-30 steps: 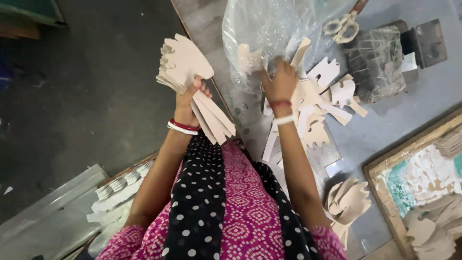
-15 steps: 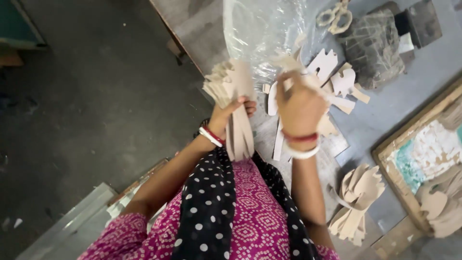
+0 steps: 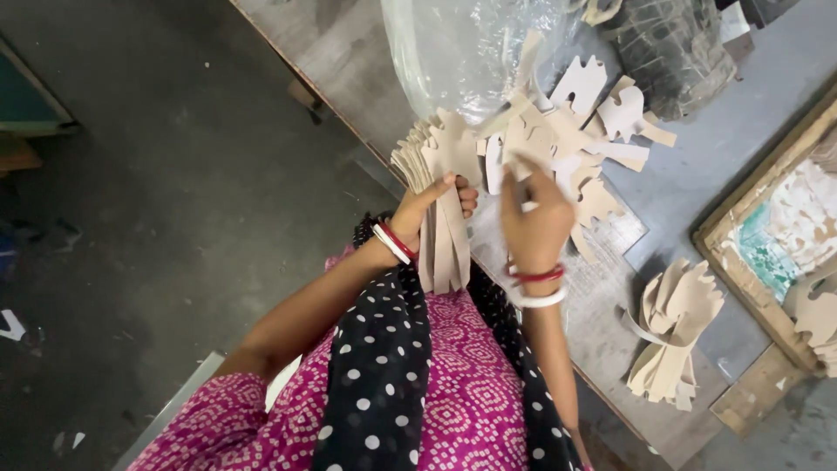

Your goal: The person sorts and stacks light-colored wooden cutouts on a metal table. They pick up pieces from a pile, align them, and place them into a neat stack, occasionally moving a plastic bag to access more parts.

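Crowded table, little free room around the two hands

The left hand closes its grip on a stack of tan cut-outs at the near edge of the table, and the right hand sits just beside it, so the gap between them is narrow. Ahead, loose cut-outs cover the surface and a clear plastic bag blocks the far side; a dark bundle stands behind. To the right, bare grey table leaves a passage, limited by the wooden tray and a second pile of cut-outs. To the left, over the floor, room is open
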